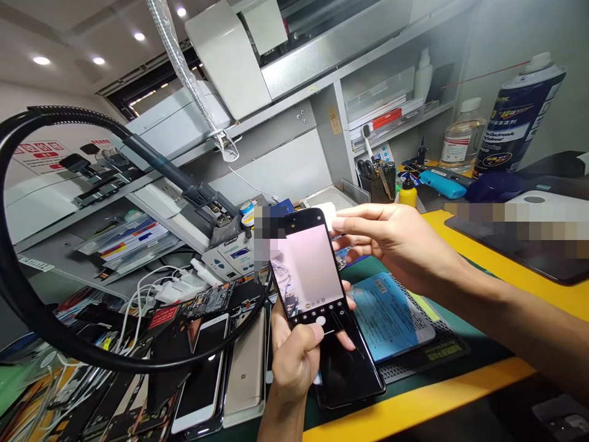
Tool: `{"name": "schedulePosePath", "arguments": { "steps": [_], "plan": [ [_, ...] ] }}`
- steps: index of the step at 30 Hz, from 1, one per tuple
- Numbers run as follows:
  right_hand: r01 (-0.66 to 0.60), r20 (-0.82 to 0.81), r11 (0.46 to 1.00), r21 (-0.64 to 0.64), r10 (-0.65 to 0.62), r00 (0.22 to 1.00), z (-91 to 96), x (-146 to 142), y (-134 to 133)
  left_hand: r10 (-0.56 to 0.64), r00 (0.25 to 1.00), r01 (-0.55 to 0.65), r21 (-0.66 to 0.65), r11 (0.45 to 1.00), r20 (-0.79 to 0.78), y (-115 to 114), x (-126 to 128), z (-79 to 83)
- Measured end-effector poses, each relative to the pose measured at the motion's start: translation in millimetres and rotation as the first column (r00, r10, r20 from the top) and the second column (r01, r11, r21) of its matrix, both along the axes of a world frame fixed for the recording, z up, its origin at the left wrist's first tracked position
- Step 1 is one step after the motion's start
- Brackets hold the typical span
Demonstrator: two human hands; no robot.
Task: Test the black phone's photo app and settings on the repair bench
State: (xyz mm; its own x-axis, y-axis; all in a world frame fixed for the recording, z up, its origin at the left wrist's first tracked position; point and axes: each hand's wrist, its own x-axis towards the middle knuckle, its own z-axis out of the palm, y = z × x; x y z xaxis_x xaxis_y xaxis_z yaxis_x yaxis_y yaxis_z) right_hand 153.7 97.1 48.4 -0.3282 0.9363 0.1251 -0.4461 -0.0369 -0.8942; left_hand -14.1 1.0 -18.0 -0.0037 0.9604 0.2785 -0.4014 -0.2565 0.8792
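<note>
- The left hand [294, 356] holds a black smartphone with a lit screen [306, 264] upright and tilted above the tabletop [414, 405]. Its fingers are wrapped round the phone's lower edges, and the thumb rests on the round button at the bottom of the screen.
- The right hand [396, 239] reaches in from the right. Its fingers are pinched on a small white block [327, 215] at the smartphone's top right corner, which partly hides the block.
- Directly below, a second dark glossy phone [350, 374] lies flat, near the tabletop's yellow front edge.
- A blue labelled packet [391, 313] lies just right of it, under the right forearm.
- A black flexible hose [27, 307] loops wide on the left, over a crowded row of pale phones [243, 368]. There is open room only on the right and above.
</note>
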Motion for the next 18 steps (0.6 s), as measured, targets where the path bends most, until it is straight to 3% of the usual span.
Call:
{"name": "schedulePosePath", "arguments": {
  "steps": [4,8,14,18],
  "plan": [
    [0.018,0.024,1.000,0.006,-0.018,1.000,0.6,0.5,0.1,-0.014,1.000,0.014,0.001,1.000,0.000,-0.4,-0.3,1.3],
    [0.140,0.119,0.990,0.003,-0.139,0.983,-1.0,1.3,5.5,0.000,1.000,0.000,-0.004,1.000,-0.014,-2.2,0.7,2.0],
    [0.385,0.087,0.921,-0.057,-0.380,0.921,-3.8,4.5,20.0,-0.010,1.000,0.009,0.039,0.999,0.014,-1.5,1.3,0.3],
    [0.454,0.079,0.886,-0.096,-0.448,0.891,-3.0,6.9,26.6,0.001,1.000,-0.001,0.028,1.000,0.015,-1.6,2.0,3.2]
  ]
}}
